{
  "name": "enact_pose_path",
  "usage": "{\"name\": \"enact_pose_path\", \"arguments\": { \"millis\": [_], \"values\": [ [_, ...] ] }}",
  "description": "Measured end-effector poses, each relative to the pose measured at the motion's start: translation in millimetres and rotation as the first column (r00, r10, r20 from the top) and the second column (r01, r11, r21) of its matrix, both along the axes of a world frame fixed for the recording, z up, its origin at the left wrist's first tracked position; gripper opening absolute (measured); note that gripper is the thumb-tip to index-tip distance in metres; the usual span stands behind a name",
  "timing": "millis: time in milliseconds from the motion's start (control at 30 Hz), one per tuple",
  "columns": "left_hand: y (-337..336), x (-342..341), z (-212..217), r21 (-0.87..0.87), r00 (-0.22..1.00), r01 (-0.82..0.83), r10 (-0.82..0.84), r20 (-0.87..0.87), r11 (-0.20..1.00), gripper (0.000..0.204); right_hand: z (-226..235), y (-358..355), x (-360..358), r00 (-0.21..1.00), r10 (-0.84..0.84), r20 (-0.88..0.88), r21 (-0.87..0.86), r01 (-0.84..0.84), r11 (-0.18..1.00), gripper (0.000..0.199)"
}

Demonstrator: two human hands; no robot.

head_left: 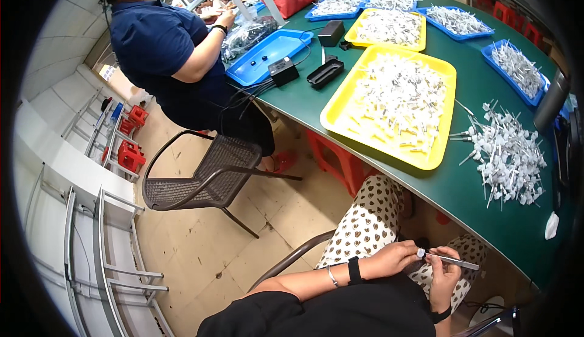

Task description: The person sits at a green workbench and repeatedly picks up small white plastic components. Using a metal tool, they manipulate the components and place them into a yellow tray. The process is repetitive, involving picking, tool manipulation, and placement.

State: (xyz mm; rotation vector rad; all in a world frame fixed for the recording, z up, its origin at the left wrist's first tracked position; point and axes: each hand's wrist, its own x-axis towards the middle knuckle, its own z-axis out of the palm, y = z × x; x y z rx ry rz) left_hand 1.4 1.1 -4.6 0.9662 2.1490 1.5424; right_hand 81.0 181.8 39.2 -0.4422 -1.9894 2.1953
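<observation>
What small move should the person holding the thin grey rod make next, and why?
Probably press the small white cap fully onto the thin grey rod: the left hand pinches the cap at the rod's end while the right hand steadies the rod over the lap.

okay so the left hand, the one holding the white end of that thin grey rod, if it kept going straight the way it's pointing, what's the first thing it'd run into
Most likely the right hand. The left hand points along the thin grey rod, its fingers pinching the white tip, and the right hand grips that rod just beyond. Depth is hard to judge in this fisheye view.

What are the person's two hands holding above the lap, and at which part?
A thin grey rod with a white cap: left hand pinches the capped end, right hand supports the shaft from below.
</observation>
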Motion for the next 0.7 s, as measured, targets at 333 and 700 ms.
{"name": "enact_pose_path", "arguments": {
  "millis": [333,700],
  "values": [
    [6,9,3,0.003,1.0,-0.012,0.012,-0.005,1.0,0.017,-2,6,8,0.998,-0.011,-0.057,-0.04,0.009,0.999,0.017],
    [6,9,-6,-0.006,0.998,-0.03,0.03,0.06,1.0,0.022,3,2,12,0.998,-0.002,-0.06,-0.072,-0.002,0.997,0.017]
  ]
}}
